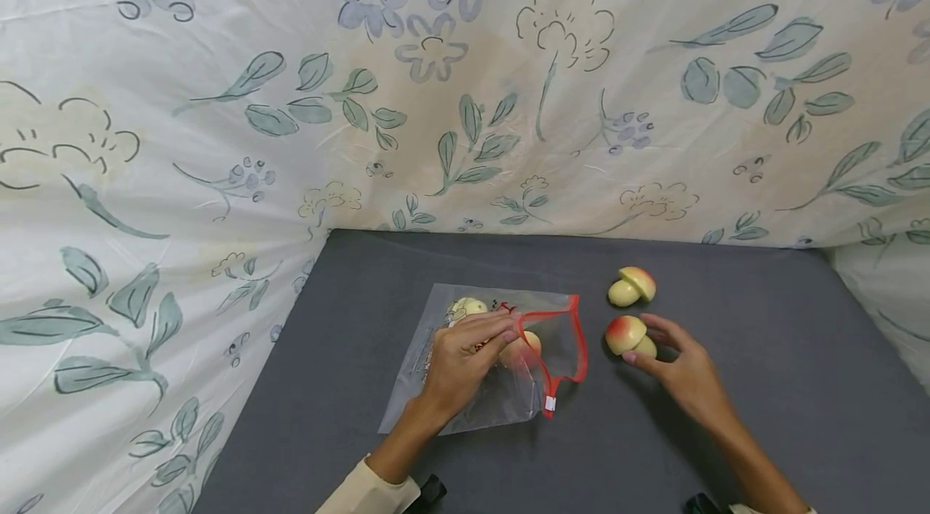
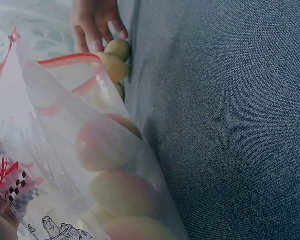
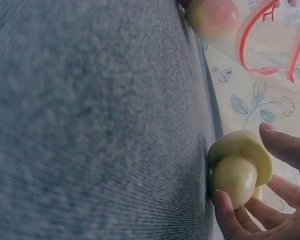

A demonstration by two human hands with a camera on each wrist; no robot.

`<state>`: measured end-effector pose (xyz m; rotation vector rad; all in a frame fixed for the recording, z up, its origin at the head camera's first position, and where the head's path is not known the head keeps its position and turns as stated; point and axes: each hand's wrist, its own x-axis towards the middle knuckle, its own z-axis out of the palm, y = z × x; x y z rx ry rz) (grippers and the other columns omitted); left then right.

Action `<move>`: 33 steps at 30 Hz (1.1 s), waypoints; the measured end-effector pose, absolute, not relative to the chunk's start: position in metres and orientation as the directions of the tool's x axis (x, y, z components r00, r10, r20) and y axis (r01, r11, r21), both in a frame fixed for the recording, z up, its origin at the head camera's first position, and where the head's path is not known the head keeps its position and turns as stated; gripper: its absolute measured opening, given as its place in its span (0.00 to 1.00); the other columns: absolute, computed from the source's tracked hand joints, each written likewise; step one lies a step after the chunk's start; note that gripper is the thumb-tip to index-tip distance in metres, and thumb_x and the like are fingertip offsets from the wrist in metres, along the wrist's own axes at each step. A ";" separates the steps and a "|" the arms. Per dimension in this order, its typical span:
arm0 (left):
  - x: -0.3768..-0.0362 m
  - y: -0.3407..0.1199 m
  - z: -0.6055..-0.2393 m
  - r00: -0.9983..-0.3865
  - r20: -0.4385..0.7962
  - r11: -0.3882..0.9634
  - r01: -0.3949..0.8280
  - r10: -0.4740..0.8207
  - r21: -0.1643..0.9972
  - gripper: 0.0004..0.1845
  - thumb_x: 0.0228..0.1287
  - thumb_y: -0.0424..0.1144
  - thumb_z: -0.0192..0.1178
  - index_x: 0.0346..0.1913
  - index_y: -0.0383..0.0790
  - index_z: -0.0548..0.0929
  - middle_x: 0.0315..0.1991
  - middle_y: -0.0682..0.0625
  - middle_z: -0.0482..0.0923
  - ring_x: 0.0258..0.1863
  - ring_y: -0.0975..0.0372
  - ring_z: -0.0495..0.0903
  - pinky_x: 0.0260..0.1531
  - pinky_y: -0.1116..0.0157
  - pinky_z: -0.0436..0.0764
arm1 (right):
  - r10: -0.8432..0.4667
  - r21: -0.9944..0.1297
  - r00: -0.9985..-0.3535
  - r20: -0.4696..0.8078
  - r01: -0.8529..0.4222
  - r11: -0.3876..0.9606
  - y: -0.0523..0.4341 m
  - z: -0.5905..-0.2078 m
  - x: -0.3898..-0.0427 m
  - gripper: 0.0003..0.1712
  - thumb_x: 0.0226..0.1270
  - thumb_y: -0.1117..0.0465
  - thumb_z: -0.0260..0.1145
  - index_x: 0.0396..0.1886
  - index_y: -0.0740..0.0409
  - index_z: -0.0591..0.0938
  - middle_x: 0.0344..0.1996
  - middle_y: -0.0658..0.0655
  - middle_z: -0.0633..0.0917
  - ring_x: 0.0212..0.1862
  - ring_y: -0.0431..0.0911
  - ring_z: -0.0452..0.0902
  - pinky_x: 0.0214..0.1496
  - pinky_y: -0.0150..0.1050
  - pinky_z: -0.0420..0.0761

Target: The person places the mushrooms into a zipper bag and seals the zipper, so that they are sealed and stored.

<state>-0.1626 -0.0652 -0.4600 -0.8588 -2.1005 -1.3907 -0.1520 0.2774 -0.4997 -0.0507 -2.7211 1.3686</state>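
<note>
Grey table (image 1: 763, 385), right hand (image 1: 679, 373) around toy mushroom (image 1: 628, 335) beside bag (image 1: 501, 401).

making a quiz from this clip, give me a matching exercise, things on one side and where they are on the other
Things:
1. near toy mushroom
2. far toy mushroom
3. clear zip bag
4. grey mat

Places or states:
a. lying alone, untouched
b. under everything
c. held open by the left hand
d. gripped by the right hand

Pairs: 1-d, 2-a, 3-c, 4-b
</note>
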 end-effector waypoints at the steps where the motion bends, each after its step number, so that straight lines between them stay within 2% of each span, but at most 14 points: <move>1: -0.163 -0.065 -0.460 -0.687 0.686 0.289 0.725 0.239 0.626 0.13 0.67 0.32 0.72 0.53 0.36 0.92 0.52 0.46 0.91 0.55 0.54 0.89 0.58 0.57 0.87 | 0.068 -0.799 -0.995 0.074 -0.018 0.602 0.277 -0.500 -0.153 0.44 0.65 0.48 0.81 0.76 0.58 0.74 0.62 0.73 0.83 0.68 0.67 0.74 0.59 0.63 0.72; 6: -0.163 -0.065 -0.460 -0.683 0.690 0.283 0.729 0.241 0.623 0.13 0.67 0.31 0.73 0.53 0.35 0.92 0.52 0.46 0.91 0.55 0.54 0.90 0.57 0.57 0.87 | 0.052 -0.785 -0.996 0.066 -0.019 0.619 0.279 -0.504 -0.156 0.45 0.66 0.47 0.80 0.77 0.58 0.74 0.63 0.74 0.83 0.68 0.67 0.75 0.58 0.62 0.74; 14: -0.163 -0.064 -0.460 -0.688 0.686 0.276 0.725 0.238 0.631 0.14 0.68 0.33 0.72 0.54 0.36 0.92 0.53 0.46 0.91 0.56 0.54 0.89 0.57 0.57 0.87 | 0.044 -0.768 -0.997 0.068 -0.024 0.640 0.279 -0.507 -0.160 0.44 0.66 0.46 0.80 0.76 0.57 0.75 0.61 0.70 0.85 0.64 0.62 0.79 0.51 0.45 0.76; 16: -0.164 -0.064 -0.460 -0.681 0.692 0.273 0.732 0.240 0.625 0.14 0.67 0.32 0.73 0.54 0.35 0.92 0.53 0.45 0.91 0.55 0.53 0.89 0.57 0.57 0.87 | 0.044 -0.769 -0.997 0.070 -0.026 0.639 0.279 -0.507 -0.160 0.44 0.66 0.45 0.80 0.76 0.56 0.75 0.61 0.68 0.85 0.62 0.56 0.79 0.50 0.41 0.76; 20: -0.165 -0.064 -0.461 -0.671 0.700 0.271 0.741 0.245 0.615 0.14 0.67 0.31 0.73 0.55 0.35 0.92 0.53 0.44 0.91 0.55 0.51 0.90 0.57 0.56 0.87 | 0.044 -0.779 -0.996 0.079 -0.035 0.626 0.280 -0.507 -0.159 0.43 0.66 0.46 0.80 0.76 0.55 0.76 0.62 0.64 0.85 0.57 0.34 0.76 0.50 0.33 0.75; 23: -0.165 -0.063 -0.461 -0.673 0.699 0.270 0.739 0.243 0.617 0.15 0.67 0.32 0.73 0.55 0.35 0.92 0.53 0.44 0.91 0.55 0.51 0.90 0.57 0.57 0.87 | 0.036 -0.788 -0.995 0.090 -0.049 0.614 0.281 -0.508 -0.158 0.41 0.66 0.48 0.80 0.75 0.54 0.76 0.62 0.64 0.85 0.54 0.22 0.71 0.49 0.30 0.74; 33: -0.166 -0.063 -0.461 -0.665 0.706 0.280 0.745 0.243 0.605 0.14 0.65 0.30 0.74 0.53 0.35 0.92 0.51 0.45 0.91 0.55 0.54 0.90 0.57 0.58 0.87 | 0.035 -0.794 -0.994 0.101 -0.059 0.605 0.281 -0.510 -0.155 0.41 0.66 0.49 0.80 0.74 0.54 0.76 0.61 0.64 0.86 0.55 0.20 0.69 0.51 0.29 0.72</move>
